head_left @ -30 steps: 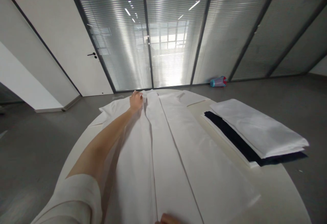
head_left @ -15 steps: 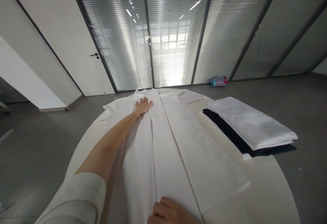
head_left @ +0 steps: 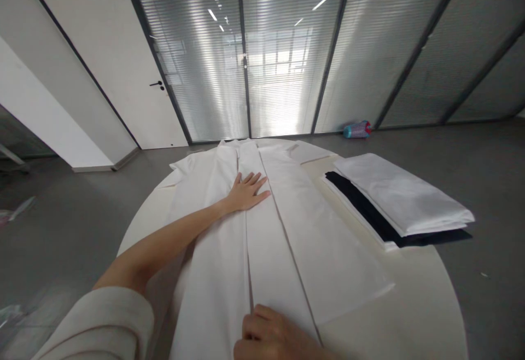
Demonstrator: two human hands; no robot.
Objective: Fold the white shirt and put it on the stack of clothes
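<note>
A long white garment (head_left: pixel 328 239) lies spread along the table, its far end at the far rim and lengthwise folds or edges down its middle. My left hand (head_left: pixel 248 191) rests flat on its centre strip, fingers spread and holding nothing. At the near side, my right hand (head_left: pixel 268 335) is closed, its curled fingers gripping the garment by the edge of the centre strip. Its fingertips are partly hidden.
The round, pale table (head_left: pixel 426 294) carries a stack of folded white cloth (head_left: pixel 406 193) with a dark cloth (head_left: pixel 369 209) beneath it, at the right. A blue and red patterned object (head_left: pixel 356 129) lies on the floor by the glass wall. A white door (head_left: pixel 123 64) stands at the left.
My left hand has slid nearer and to the right, onto the centre strip, with its fingers spread wider. My right hand stays closed at the near side, slightly higher in view.
</note>
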